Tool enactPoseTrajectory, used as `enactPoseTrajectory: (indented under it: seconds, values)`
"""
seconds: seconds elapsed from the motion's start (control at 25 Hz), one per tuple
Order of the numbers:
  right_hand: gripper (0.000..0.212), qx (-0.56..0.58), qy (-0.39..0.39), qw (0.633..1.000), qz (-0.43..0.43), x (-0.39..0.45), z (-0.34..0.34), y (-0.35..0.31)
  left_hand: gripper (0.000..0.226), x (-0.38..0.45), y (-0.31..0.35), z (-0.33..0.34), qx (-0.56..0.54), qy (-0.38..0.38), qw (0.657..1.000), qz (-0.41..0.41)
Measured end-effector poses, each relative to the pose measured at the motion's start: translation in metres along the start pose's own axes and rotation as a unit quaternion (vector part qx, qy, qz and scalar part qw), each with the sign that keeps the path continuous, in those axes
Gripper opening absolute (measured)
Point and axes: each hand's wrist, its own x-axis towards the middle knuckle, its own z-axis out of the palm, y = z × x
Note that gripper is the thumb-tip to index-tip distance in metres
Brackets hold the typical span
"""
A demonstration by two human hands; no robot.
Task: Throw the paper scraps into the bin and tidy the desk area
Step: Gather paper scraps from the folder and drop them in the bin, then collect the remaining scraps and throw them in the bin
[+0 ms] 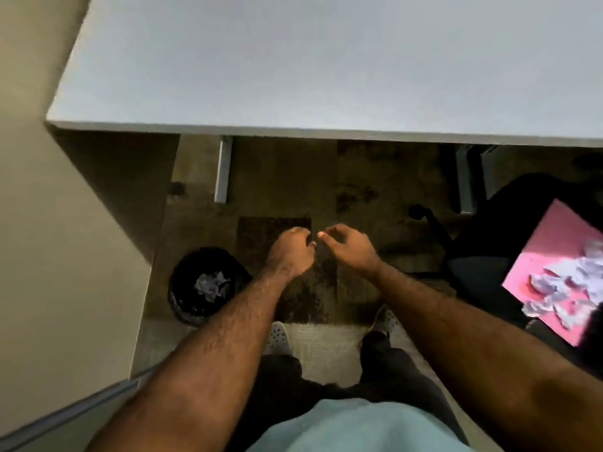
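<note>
A round black bin (182, 298) stands on the floor at the lower left, below the desk's corner, with crumpled paper scraps (212, 285) inside. More torn white scraps (567, 285) lie on a pink sheet (545, 243) at the right, on a dark chair. Both my hands hang over the carpet in front of the desk, almost touching each other. My left hand (292, 251) has its fingers curled in, with nothing visible in it. My right hand (350, 246) is loosely curled, fingers slightly apart, and holds nothing visible.
A white desk (293, 76) fills the top of the view, with grey legs (223, 171) below it. A beige wall (42, 223) runs down the left. The dark office chair (483, 249) stands at the right. My feet stand on patterned carpet (293, 184).
</note>
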Motion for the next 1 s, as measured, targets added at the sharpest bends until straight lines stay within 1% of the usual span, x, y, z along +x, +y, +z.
enactPoseTrajectory:
  seconds: [0.12,0.16,0.2,0.24,0.28,0.32,0.36,0.52,0.64,0.76,0.84,1.0]
  values:
    - [0.040,0.020,0.059,0.998,0.008,-0.023,-0.053,0.024,0.044,0.017,0.050,0.010,0.044,-0.038,0.996,0.064]
    - [0.041,0.027,0.067,0.997,0.007,-0.027,-0.057,0.028,0.045,0.016,0.051,0.009,0.046,-0.056,0.996,0.058]
    - [0.041,0.047,0.103,0.993,0.028,-0.036,-0.081,0.051,0.046,0.021,0.080,0.021,0.060,-0.072,0.992,0.090]
    - [0.042,0.073,0.154,0.983,0.063,-0.050,-0.117,0.081,0.047,0.035,0.127,0.037,0.085,-0.100,0.982,0.135]
    - [0.042,0.086,0.159,0.981,0.071,-0.053,-0.118,0.083,0.048,0.034,0.125,0.037,0.084,-0.111,0.981,0.133]
    - [0.041,0.103,0.178,0.975,0.082,-0.057,-0.130,0.095,0.049,0.036,0.141,0.041,0.094,-0.112,0.979,0.143]
    - [0.040,0.122,0.204,0.965,0.109,-0.066,-0.148,0.116,0.050,0.041,0.167,0.053,0.100,-0.122,0.973,0.171]
    - [0.039,0.193,0.281,0.923,0.177,-0.091,-0.205,0.192,0.052,0.055,0.258,0.103,0.148,-0.187,0.941,0.239]
    - [0.041,0.232,0.321,0.892,0.219,-0.105,-0.241,0.245,0.055,0.063,0.320,0.143,0.176,-0.223,0.914,0.288]
    - [0.045,0.265,0.343,0.861,0.266,-0.117,-0.264,0.293,0.059,0.067,0.368,0.183,0.194,-0.251,0.897,0.309]
    - [0.055,0.268,0.352,0.840,0.313,-0.121,-0.275,0.330,0.061,0.073,0.398,0.213,0.207,-0.270,0.884,0.320]
    - [0.094,0.307,0.347,0.776,0.427,-0.120,-0.280,0.398,0.071,0.098,0.440,0.269,0.244,-0.302,0.856,0.341]
